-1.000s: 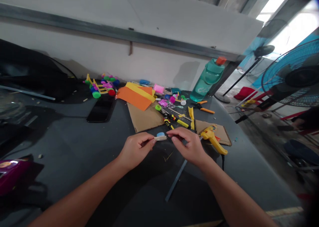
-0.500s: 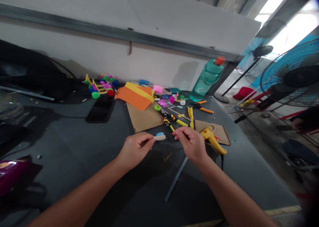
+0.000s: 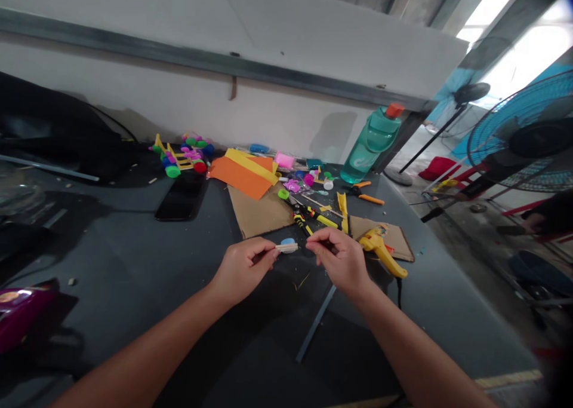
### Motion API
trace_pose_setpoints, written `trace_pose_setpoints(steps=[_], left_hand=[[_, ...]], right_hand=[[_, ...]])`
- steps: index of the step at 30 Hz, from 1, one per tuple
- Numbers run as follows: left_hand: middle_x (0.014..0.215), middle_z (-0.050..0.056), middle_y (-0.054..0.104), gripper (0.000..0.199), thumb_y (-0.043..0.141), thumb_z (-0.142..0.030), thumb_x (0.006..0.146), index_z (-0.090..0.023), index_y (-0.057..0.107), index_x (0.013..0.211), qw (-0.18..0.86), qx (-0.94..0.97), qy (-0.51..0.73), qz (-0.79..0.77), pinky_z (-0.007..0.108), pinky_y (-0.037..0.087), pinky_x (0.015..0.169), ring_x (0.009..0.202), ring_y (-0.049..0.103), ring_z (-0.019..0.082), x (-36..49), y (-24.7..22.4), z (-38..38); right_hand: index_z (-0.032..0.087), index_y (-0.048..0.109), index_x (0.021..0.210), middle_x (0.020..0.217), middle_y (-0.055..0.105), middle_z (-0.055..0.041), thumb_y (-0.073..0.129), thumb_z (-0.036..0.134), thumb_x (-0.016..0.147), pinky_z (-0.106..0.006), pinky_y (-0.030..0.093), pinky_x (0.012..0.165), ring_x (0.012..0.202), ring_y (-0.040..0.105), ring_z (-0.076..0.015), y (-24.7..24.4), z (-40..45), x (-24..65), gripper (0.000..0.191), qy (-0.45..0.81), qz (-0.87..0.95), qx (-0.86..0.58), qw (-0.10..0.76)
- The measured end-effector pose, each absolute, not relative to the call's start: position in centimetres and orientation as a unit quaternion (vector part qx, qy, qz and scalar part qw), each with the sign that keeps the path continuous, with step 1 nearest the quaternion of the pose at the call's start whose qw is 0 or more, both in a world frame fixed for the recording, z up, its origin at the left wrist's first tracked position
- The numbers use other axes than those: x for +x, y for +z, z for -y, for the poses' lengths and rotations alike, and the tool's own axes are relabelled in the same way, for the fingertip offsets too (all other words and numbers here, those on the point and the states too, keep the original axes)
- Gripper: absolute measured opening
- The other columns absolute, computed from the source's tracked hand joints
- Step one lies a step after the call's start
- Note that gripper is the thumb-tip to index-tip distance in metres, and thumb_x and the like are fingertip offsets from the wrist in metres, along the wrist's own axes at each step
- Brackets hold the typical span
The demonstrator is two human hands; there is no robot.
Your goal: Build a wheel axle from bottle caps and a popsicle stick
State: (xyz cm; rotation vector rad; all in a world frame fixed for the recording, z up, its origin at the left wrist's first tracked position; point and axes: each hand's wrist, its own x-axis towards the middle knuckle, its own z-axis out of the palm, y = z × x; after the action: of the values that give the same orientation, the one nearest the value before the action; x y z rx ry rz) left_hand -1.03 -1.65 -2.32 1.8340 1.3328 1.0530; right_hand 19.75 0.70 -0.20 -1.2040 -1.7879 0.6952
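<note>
a short stack of wooden craft sticks (image 3: 286, 248) is pinched firmly between the thumb and fingers of the left hand (image 3: 244, 273) and held above the dark table (image 3: 125, 258), with a blue bottle cap (image 3: 288, 241) seen just behind the sticks; whether the cap is fixed to them cannot be told. the right hand (image 3: 341, 261) is held just beside the free end of the stack, its fingers drawn together, and whether anything thin is grasped there cannot be told. a yellow glue gun (image 3: 380, 249) rests on a cardboard piece (image 3: 396, 244) near the right hand. for neat handling, the pinch is best kept close to the end of the stack and the wrists kept steady, so that the small pieces are not shifted, and the fingers are best kept clear of the glue gun's nozzle.
</note>
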Motion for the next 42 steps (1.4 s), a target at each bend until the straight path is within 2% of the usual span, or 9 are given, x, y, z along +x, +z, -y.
trace_pose_setpoints(steps=[7,13,15,19,21,24,28,34,42], left_hand=[[0.072,-0.001,0.065,0.017,0.055,-0.029,0.087,-0.018,0.068,0.084,0.328,0.691,0.402,-0.505,0.019,0.047,0.058,0.063,0.061,0.011,-1.1,-2.7,1.6],[0.069,-0.001,0.065,0.018,0.055,-0.03,0.086,-0.018,0.068,0.083,0.331,0.684,0.406,-0.507,0.019,0.046,0.055,0.06,0.06,0.01,-1.0,-2.6,1.6],[0.068,-0.001,0.064,0.018,0.055,-0.03,0.086,-0.018,0.067,0.082,0.333,0.684,0.402,-0.51,0.019,0.046,0.055,0.06,0.06,0.011,-1.0,-2.6,1.6],[0.069,-0.001,0.065,0.018,0.055,-0.031,0.086,-0.018,0.067,0.081,0.343,0.669,0.407,-0.519,0.019,0.047,0.056,0.061,0.061,0.012,-1.1,-2.7,1.5],[0.069,0.0,0.065,0.019,0.056,-0.032,0.085,-0.018,0.067,0.081,0.358,0.658,0.413,-0.518,0.02,0.047,0.056,0.061,0.061,0.012,-1.0,-2.7,1.6],[0.067,-0.001,0.064,0.018,0.057,-0.032,0.084,-0.018,0.067,0.081,0.394,0.635,0.418,-0.516,0.019,0.048,0.055,0.059,0.06,0.011,-0.9,-2.4,1.7],[0.065,-0.001,0.063,0.018,0.059,-0.032,0.082,-0.017,0.067,0.079,0.452,0.595,0.421,-0.514,0.018,0.047,0.052,0.055,0.059,0.01,-0.7,-1.8,1.8],[0.064,-0.001,0.063,0.018,0.059,-0.033,0.081,-0.016,0.066,0.078,0.49,0.574,0.423,-0.502,0.019,0.047,0.051,0.053,0.058,0.01,-0.6,-1.6,1.7],[0.061,-0.001,0.063,0.019,0.061,-0.034,0.081,-0.016,0.067,0.077,0.48,0.592,0.422,-0.491,0.019,0.047,0.05,0.052,0.057,0.009,-0.7,-1.9,1.7]], right_hand=[[0.018,0.068,0.08,0.063,0.066,0.0005,0.054,0.026,0.087,-0.02,0.043,0.048,0.045,0.055,-0.0093,0.1,-0.7,19.7,0.018,0.271,0.729,-0.474,0.414],[0.018,0.057,0.057,0.05,0.057,0.0025,0.048,0.03,0.091,-0.021,0.04,0.052,0.047,0.053,-0.0091,0.4,-0.4,20.3,0.038,0.195,0.744,-0.47,0.434],[0.019,0.056,0.058,0.052,0.056,0.0026,0.05,0.03,0.09,-0.021,0.039,0.051,0.047,0.051,-0.009,0.3,-0.5,20.4,0.035,0.185,0.704,-0.481,0.489],[0.019,0.059,0.078,0.06,0.055,0.0037,0.057,0.03,0.086,-0.021,0.036,0.043,0.045,0.046,-0.0084,0.2,-1.0,20.6,0.014,0.218,0.588,-0.471,0.62],[0.02,0.058,0.083,0.061,0.053,0.0044,0.061,0.029,0.083,-0.02,0.037,0.043,0.046,0.047,-0.0085,0.0,-1.3,20.6,0.009,0.24,0.567,-0.466,0.635],[0.021,0.063,0.089,0.074,0.061,-0.0001,0.066,0.026,0.079,-0.023,0.046,0.053,0.059,0.056,-0.0115,-0.5,-1.5,20.4,0.012,0.277,0.631,-0.455,0.563],[0.024,0.067,0.102,0.088,0.067,-0.003,0.07,0.024,0.075,-0.026,0.052,0.064,0.076,0.063,-0.0152,-1.1,-1.2,19.6,0.027,0.306,0.734,-0.417,0.439],[0.023,0.072,0.095,0.084,0.073,-0.0034,0.068,0.021,0.076,-0.027,0.055,0.068,0.074,0.068,-0.0164,-1.1,-0.5,18.9,0.019,0.321,0.725,-0.427,0.435],[0.021,0.073,0.086,0.068,0.07,-0.0011,0.069,0.028,0.074,-0.025,0.056,0.052,0.056,0.064,-0.0136,-1.6,-0.4,18.4,0.015,0.44,0.629,-0.449,0.458]])
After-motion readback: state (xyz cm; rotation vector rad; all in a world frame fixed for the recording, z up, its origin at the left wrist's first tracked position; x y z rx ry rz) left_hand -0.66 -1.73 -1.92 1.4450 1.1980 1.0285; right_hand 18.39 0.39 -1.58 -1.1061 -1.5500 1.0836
